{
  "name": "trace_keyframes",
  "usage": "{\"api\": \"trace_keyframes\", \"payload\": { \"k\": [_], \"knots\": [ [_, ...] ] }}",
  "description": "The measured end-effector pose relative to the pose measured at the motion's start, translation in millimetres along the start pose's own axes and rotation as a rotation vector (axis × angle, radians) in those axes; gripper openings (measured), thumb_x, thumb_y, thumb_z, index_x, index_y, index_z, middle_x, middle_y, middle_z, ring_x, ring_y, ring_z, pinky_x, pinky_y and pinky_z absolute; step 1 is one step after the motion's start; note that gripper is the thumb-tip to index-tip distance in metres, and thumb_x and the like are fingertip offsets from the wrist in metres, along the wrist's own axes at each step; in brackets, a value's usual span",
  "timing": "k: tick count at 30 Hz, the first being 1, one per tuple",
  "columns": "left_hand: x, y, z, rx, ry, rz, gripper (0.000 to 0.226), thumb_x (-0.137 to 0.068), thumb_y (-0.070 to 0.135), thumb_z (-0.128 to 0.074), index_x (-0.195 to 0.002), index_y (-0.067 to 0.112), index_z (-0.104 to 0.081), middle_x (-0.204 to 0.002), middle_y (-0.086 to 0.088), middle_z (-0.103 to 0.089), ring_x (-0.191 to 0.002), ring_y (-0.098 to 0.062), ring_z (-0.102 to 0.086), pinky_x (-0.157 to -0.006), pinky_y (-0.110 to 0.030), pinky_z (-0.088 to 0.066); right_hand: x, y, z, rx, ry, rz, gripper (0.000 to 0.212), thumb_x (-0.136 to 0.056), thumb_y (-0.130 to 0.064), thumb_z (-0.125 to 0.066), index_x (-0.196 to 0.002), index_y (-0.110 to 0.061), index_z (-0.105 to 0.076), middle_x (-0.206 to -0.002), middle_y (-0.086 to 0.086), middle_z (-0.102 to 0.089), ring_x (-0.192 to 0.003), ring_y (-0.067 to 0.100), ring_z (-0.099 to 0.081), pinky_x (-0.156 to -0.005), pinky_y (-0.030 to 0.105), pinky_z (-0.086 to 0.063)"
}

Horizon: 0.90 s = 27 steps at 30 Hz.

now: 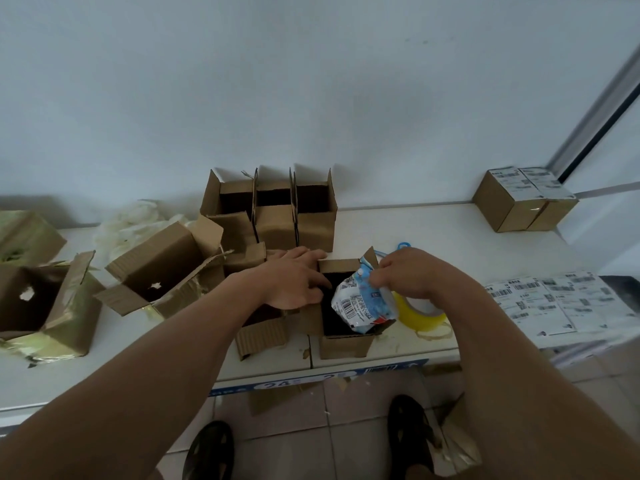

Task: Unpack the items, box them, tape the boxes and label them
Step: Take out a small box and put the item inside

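We are lowering a pouch (362, 301) into the open box (343, 306) at the table's (450, 237) front edge, our right hand (407, 273) pinching its top corner while our left hand (294, 277), fingers straight, is pressing the box's left flap aside. By our reckoning the job is well short of half done: two boxes (519, 202) are sitting taped and labelled at far right, three empties (277, 209) are waiting behind, torn cartons (162, 268) are lying at left. The tape (420, 311) and label sheets (554, 301) are lying beside the box, right. The pouch's print and barcode are proving too blurred to read; the table edge is showing "24".
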<state>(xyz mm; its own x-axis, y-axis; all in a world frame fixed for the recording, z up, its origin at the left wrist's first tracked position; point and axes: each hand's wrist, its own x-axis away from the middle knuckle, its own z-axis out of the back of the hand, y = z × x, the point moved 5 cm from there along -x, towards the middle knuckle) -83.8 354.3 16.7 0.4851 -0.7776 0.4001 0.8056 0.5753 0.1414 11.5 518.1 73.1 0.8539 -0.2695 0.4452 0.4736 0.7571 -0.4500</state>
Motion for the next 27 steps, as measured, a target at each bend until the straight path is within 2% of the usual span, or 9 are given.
{"api": "trace_keyframes", "payload": {
  "k": [4,7,9,11,14,19,21,24,27],
  "knots": [
    [-0.7,0.6,1.5,0.019,0.027,0.044,0.068,-0.095,0.053,-0.042,-0.154,0.042,-0.010,-0.164,0.008,0.007,-0.150,-0.028,-0.002,-0.119,-0.054,-0.009,-6.2,1.8,-3.7,0.046,0.027,-0.020,0.040,-0.086,-0.033,-0.061,-0.102,0.004,-0.069,-0.087,0.006,-0.057,-0.073,0.013,-0.047,-0.060,0.027,-0.036],
    [-0.2,0.2,5.8,0.124,0.037,0.083,0.084,-0.092,0.053,-0.053,-0.154,0.041,0.002,-0.165,0.003,0.003,-0.149,-0.030,-0.009,-0.119,-0.053,-0.015,-12.0,3.6,-7.1,0.060,0.057,-0.035,0.041,-0.089,-0.034,-0.059,-0.103,0.002,-0.069,-0.098,0.014,-0.066,-0.080,0.017,-0.053,-0.069,0.030,-0.043],
    [-0.8,-2.4,6.6,0.224,0.028,0.097,0.089,-0.090,0.052,-0.058,-0.154,0.043,0.003,-0.165,0.002,0.000,-0.149,-0.030,-0.012,-0.118,-0.051,-0.018,-18.1,5.1,-12.1,0.076,0.055,-0.053,0.038,-0.089,-0.037,-0.060,-0.102,-0.003,-0.069,-0.103,0.013,-0.067,-0.086,0.017,-0.059,-0.078,0.030,-0.049],
    [-2.2,-5.8,7.4,0.320,0.016,0.090,0.093,-0.087,0.051,-0.064,-0.153,0.044,0.001,-0.165,0.002,-0.003,-0.148,-0.029,-0.016,-0.118,-0.050,-0.021,-25.2,6.9,-18.2,0.102,0.058,-0.071,0.035,-0.088,-0.042,-0.062,-0.099,-0.009,-0.068,-0.096,0.007,-0.067,-0.088,0.018,-0.062,-0.085,0.034,-0.055],
    [-4.3,-9.9,7.7,0.374,-0.006,0.085,0.104,-0.080,0.050,-0.073,-0.153,0.044,0.000,-0.164,0.003,-0.009,-0.148,-0.027,-0.017,-0.118,-0.050,-0.020,-32.0,6.6,-24.1,0.204,0.078,-0.100,0.031,-0.088,-0.044,-0.059,-0.092,-0.014,-0.064,-0.085,0.002,-0.061,-0.085,0.019,-0.062,-0.083,0.037,-0.055],
    [-10.7,-13.9,6.9,0.398,-0.019,0.066,0.115,-0.074,0.047,-0.080,-0.152,0.045,0.003,-0.164,0.003,-0.008,-0.149,-0.028,-0.015,-0.119,-0.052,-0.018,-38.7,4.2,-36.1,0.327,0.087,-0.119,0.020,-0.089,-0.033,-0.056,-0.079,-0.015,-0.056,-0.092,0.005,-0.062,-0.090,0.024,-0.061,-0.083,0.037,-0.052],
    [-13.6,-14.9,8.1,0.386,-0.022,0.055,0.116,-0.073,0.045,-0.081,-0.153,0.043,0.003,-0.164,0.003,-0.009,-0.149,-0.027,-0.015,-0.119,-0.050,-0.018,-41.0,5.1,-40.6,0.365,0.138,-0.115,0.020,-0.089,-0.035,-0.056,-0.091,-0.015,-0.059,-0.100,0.006,-0.063,-0.099,0.026,-0.060,-0.086,0.038,-0.050],
    [-17.8,-16.6,10.2,0.380,-0.026,0.042,0.116,-0.073,0.043,-0.082,-0.154,0.040,0.001,-0.163,0.001,-0.014,-0.148,-0.026,-0.017,-0.119,-0.049,-0.018,-41.7,9.6,-44.5,0.377,0.182,-0.140,0.031,-0.092,-0.038,-0.056,-0.112,-0.015,-0.059,-0.114,0.006,-0.059,-0.111,0.027,-0.055,-0.094,0.042,-0.047],
    [-21.8,-18.2,8.6,0.368,-0.050,0.058,0.116,-0.073,0.045,-0.082,-0.154,0.040,0.001,-0.161,-0.001,-0.021,-0.147,-0.029,-0.020,-0.119,-0.051,-0.019,-41.1,10.0,-46.8,0.494,0.239,-0.129,0.036,-0.091,-0.042,-0.059,-0.117,-0.017,-0.060,-0.120,0.005,-0.057,-0.119,0.029,-0.050,-0.101,0.046,-0.037]
  ]
}}
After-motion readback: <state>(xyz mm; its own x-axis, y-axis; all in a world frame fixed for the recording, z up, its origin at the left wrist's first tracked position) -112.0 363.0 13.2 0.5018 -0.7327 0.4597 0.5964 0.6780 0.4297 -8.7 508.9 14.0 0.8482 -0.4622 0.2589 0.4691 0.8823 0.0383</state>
